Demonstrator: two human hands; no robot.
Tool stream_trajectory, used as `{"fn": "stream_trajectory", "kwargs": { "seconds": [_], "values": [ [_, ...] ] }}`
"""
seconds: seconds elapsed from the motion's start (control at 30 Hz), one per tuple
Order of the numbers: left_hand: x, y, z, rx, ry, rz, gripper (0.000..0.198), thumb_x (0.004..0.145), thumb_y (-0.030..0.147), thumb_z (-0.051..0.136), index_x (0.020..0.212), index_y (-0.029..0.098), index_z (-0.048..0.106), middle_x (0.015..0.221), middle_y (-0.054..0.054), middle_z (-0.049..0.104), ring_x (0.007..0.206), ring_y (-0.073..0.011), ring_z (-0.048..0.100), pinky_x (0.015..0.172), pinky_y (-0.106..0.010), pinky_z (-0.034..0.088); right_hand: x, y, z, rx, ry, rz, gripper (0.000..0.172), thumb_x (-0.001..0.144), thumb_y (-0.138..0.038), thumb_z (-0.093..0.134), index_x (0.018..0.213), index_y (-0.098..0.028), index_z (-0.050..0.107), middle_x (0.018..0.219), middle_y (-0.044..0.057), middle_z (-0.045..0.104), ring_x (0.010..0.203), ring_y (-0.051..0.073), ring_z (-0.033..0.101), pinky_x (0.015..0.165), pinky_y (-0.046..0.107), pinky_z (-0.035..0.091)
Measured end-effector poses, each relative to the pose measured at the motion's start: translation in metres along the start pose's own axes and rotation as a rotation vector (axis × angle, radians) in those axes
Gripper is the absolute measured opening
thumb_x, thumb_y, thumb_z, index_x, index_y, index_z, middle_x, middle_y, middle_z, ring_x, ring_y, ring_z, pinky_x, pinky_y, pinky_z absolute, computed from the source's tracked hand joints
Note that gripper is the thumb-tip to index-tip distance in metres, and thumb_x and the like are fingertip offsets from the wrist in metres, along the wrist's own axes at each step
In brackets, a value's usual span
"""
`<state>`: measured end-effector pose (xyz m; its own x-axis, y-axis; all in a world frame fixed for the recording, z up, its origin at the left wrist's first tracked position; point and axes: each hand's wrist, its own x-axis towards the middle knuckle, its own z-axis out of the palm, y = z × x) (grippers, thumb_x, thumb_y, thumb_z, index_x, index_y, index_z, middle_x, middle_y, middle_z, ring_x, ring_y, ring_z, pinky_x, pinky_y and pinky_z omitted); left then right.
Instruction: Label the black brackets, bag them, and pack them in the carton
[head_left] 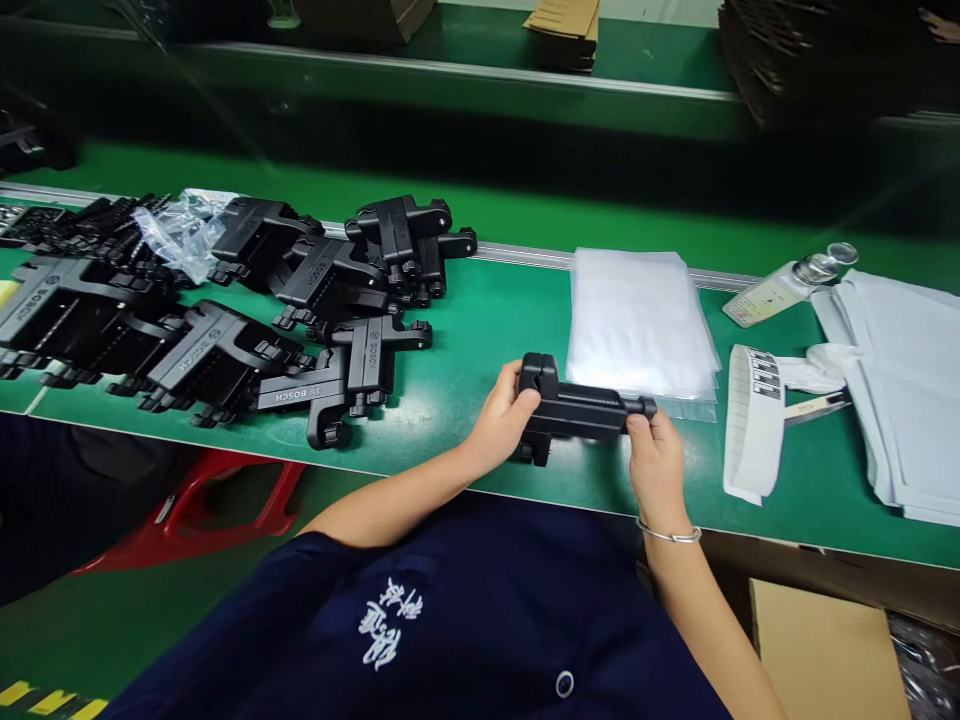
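Observation:
A black plastic clamp-like bracket (pixel 589 412) is held level above the front edge of the green bench, in front of my body. My left hand (pixel 501 425) is closed around its wider, forked end. At the other end, my right hand (pixel 655 455) pinches the narrow round knob. Just behind the bracket lies a stack of clear plastic bags (pixel 637 320). Several similar black brackets marked BOSCH (pixel 371 360) are piled to the left of my left hand.
Small black parts (pixel 97 235) and a crumpled clear bag (pixel 187 230) lie at the far left. On the right are a label strip (pixel 754 420), a clear bottle (pixel 784 290) and white sheets (pixel 907 390). A red stool (pixel 217 510) stands below the bench; cardboard (pixel 829 650) sits lower right.

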<state>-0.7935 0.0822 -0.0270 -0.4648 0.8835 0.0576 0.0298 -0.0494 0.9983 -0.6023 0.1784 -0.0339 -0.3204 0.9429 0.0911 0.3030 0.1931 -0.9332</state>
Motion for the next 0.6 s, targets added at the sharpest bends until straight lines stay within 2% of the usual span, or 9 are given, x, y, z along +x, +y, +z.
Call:
{"fn": "stream_trajectory", "kwargs": {
  "seconds": [0.1, 0.23, 0.37, 0.43, 0.5, 0.6],
  "values": [
    [0.001, 0.001, -0.002, 0.025, 0.003, 0.033, 0.065, 0.085, 0.070, 0.046, 0.122, 0.018, 0.048, 0.115, -0.010, 0.061, 0.106, -0.0243, 0.057, 0.092, -0.035, 0.044, 0.000, -0.003, -0.002, -0.044, -0.027, -0.028, 0.042, 0.086, -0.059, 0.051, 0.081, -0.019, 0.063, 0.074, 0.003, 0.063, 0.070, 0.018, 0.056, 0.064, 0.030, 0.045],
    [0.004, 0.000, -0.007, -0.035, 0.076, -0.030, 0.056, 0.089, 0.067, 0.043, 0.115, 0.018, 0.054, 0.113, -0.008, 0.061, 0.105, -0.0227, 0.056, 0.092, -0.034, 0.043, -0.004, -0.005, -0.005, 0.020, -0.184, -0.059, 0.036, 0.086, -0.053, 0.058, 0.098, -0.020, 0.065, 0.088, 0.004, 0.067, 0.082, 0.020, 0.060, 0.075, 0.033, 0.047],
    [0.006, -0.004, -0.005, -0.099, 0.100, -0.031, 0.060, 0.081, 0.068, 0.055, 0.116, 0.020, 0.055, 0.109, -0.006, 0.063, 0.103, -0.0213, 0.057, 0.093, -0.033, 0.044, -0.005, -0.008, -0.007, 0.032, -0.161, -0.045, 0.028, 0.088, -0.047, 0.057, 0.097, -0.021, 0.064, 0.088, 0.004, 0.066, 0.082, 0.019, 0.060, 0.077, 0.034, 0.047],
    [0.011, -0.006, -0.002, -0.239, 0.144, -0.163, 0.057, 0.079, 0.068, 0.057, 0.107, 0.019, 0.059, 0.101, -0.005, 0.065, 0.097, -0.0203, 0.060, 0.088, -0.032, 0.046, -0.007, -0.013, -0.007, 0.023, -0.165, -0.082, 0.030, 0.091, -0.047, 0.054, 0.102, -0.021, 0.064, 0.087, 0.004, 0.066, 0.082, 0.019, 0.061, 0.076, 0.034, 0.048],
    [0.021, -0.008, -0.001, -0.403, 0.221, -0.336, 0.055, 0.081, 0.068, 0.056, 0.099, 0.017, 0.062, 0.092, -0.005, 0.068, 0.089, -0.0197, 0.063, 0.082, -0.032, 0.050, -0.012, -0.019, -0.004, 0.008, -0.205, -0.164, 0.037, 0.094, -0.047, 0.047, 0.118, -0.022, 0.060, 0.091, 0.005, 0.066, 0.083, 0.020, 0.062, 0.077, 0.037, 0.050],
    [0.035, -0.009, -0.003, -0.590, 0.314, -0.510, 0.054, 0.084, 0.067, 0.052, 0.098, 0.016, 0.062, 0.081, -0.005, 0.069, 0.076, -0.0189, 0.066, 0.075, -0.032, 0.053, -0.027, -0.026, 0.003, -0.128, -0.354, -0.401, 0.039, 0.096, -0.042, 0.045, 0.129, -0.027, 0.057, 0.098, 0.007, 0.066, 0.086, 0.021, 0.062, 0.087, 0.045, 0.050]
  ]
}}
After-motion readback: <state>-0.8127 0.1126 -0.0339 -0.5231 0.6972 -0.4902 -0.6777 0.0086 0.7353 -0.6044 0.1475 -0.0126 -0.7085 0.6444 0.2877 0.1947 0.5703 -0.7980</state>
